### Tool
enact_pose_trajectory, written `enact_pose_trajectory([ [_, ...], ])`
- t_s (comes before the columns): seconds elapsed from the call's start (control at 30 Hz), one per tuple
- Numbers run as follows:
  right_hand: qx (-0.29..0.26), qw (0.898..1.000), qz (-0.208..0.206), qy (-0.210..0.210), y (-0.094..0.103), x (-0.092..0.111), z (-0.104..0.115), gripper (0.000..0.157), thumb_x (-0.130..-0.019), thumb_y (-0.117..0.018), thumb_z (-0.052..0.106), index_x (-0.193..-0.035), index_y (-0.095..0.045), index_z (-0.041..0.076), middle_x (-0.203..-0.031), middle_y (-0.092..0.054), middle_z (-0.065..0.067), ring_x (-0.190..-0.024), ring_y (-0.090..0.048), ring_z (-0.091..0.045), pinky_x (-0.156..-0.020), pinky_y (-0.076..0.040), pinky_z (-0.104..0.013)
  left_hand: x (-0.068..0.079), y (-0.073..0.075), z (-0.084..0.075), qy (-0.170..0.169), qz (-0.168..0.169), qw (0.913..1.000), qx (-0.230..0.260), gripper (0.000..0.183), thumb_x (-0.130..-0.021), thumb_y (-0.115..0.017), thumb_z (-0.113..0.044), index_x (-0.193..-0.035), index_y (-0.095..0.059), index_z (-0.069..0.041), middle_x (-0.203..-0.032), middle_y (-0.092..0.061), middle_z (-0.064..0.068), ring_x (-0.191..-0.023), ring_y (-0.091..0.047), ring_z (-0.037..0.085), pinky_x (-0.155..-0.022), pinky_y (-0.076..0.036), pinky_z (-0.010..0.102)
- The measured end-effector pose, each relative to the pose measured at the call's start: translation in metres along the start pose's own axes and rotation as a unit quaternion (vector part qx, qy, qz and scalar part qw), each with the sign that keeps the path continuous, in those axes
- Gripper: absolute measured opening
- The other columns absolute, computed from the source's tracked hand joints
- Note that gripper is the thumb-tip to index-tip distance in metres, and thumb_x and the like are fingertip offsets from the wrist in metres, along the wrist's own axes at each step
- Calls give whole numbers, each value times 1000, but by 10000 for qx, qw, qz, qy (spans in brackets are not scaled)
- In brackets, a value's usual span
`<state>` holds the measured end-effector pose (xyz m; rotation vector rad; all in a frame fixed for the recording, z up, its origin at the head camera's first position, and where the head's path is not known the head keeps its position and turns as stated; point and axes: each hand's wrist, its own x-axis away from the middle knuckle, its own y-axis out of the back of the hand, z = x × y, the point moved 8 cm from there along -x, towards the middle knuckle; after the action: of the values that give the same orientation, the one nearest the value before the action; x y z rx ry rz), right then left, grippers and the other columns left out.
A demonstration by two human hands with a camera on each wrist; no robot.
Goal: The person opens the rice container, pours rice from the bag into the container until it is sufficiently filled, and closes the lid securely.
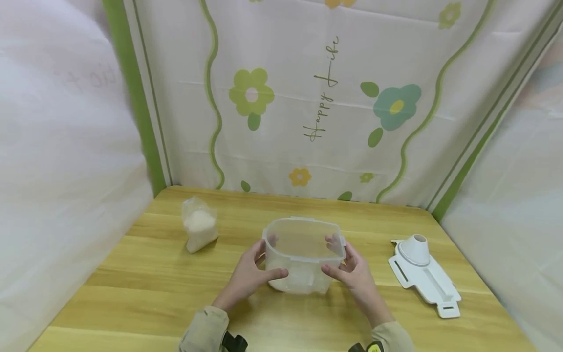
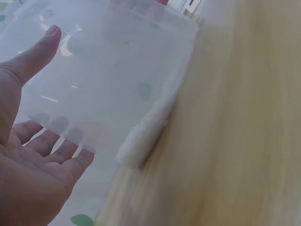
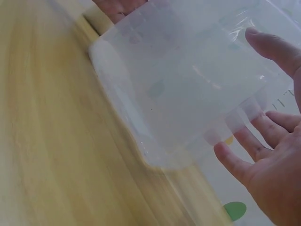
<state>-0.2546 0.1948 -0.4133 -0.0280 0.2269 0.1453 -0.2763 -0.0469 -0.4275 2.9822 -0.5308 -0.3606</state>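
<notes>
Between both hands is a translucent plastic container (image 1: 303, 276), its top uncovered and a layer of white grains (image 2: 146, 134) along its bottom. My left hand (image 1: 249, 275) holds the left side, thumb across the near wall and fingers round behind. On the opposite side my right hand (image 1: 357, 278) holds it the same way, thumb on the near wall. Through the cloudy wall, fingertips of both hands show faintly. In the right wrist view the container's base sits right at the wooden tabletop (image 3: 61, 141).
A clear bag (image 1: 200, 226) of white grains stands at the left on the table. To the right lies a white plastic lid (image 1: 433, 281) with a cone-shaped spout and slotted side tabs. Printed fabric (image 1: 281, 146) hangs behind the table, with pale curtains on both sides.
</notes>
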Motion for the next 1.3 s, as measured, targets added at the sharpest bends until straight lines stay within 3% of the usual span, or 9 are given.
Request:
enact_pose_trajectory([
  [0.33,-224,9997,24,100,0,-1,-2,81,-81,-76,-7,-150,-35,6,-151,-37,-16,-138,-31,-37,-98,-49,-33,1,5,-13,71,166,9979,-621,96,-74,-88,-34,-152,-35,-18,-148,-44,1,-136,-38,25,-111,-33,49],
  [0.47,-258,9997,33,45,-3,0,-5,82,-80,-75,-7,-150,-34,6,-151,-37,-16,-137,-32,-40,-97,-50,-34,10,25,-36,-140,-74,9908,-1348,105,-71,-90,-35,-154,-28,-14,-149,-41,5,-135,-39,26,-109,-37,46],
  [0.6,-230,9997,89,27,-4,-1,-5,82,-81,-74,-8,-151,-31,5,-152,-34,-19,-137,-30,-43,-96,-50,-34,19,60,-65,-689,-769,9803,-1683,98,-73,-88,-37,-151,-33,-14,-147,-43,3,-131,-43,24,-106,-41,43],
  [0.7,-161,9998,92,44,-3,-1,-3,82,-82,-74,-7,-151,-31,5,-152,-33,-21,-138,-29,-42,-97,-49,-33,27,91,-88,-1473,-1582,9565,-1959,79,-78,-86,-28,-144,-44,-12,-138,-51,3,-123,-49,23,-102,-46,43],
  [0.8,-98,9999,77,88,-1,0,-3,80,-83,-73,-8,-150,-32,5,-152,-35,-20,-138,-29,-40,-98,-48,-31,37,126,-108,-2184,-2527,9168,-2190,66,-78,-85,-11,-135,-52,-4,-130,-56,5,-117,-53,24,-97,-48,38],
  [0.9,-34,9999,33,108,2,1,-2,80,-83,-73,-8,-150,-33,5,-152,-36,-17,-138,-30,-36,-100,-47,-30,41,157,-115,-2224,-3165,8968,-2147,66,-77,-84,-5,-134,-51,-1,-129,-56,6,-120,-50,25,-98,-47,32],
  [1.03,2,9999,28,116,4,2,-2,80,-83,-73,-8,-150,-33,6,-152,-37,-14,-138,-31,-34,-102,-45,-29,38,187,-103,-1287,-3352,9097,-2086,80,-80,-85,-21,-144,-39,-6,-138,-47,5,-128,-41,22,-105,-40,36],
  [1.17,-16,9999,33,113,4,2,-3,79,-82,-73,-9,-150,-34,7,-151,-37,-15,-137,-31,-36,-102,-45,-31,31,200,-81,-527,-2954,9287,-2177,102,-79,-84,-33,-154,-21,-6,-150,-33,14,-136,-32,30,-110,-32,50],
  [1.3,17,9999,66,145,1,0,-3,78,-82,-74,-8,-149,-37,7,-150,-39,-17,-137,-32,-34,-103,-44,-29,25,208,-60,-138,-2500,9414,-2261,116,-78,-85,-38,-158,-5,-9,-156,-22,20,-140,-23,39,-112,-25,57],
])
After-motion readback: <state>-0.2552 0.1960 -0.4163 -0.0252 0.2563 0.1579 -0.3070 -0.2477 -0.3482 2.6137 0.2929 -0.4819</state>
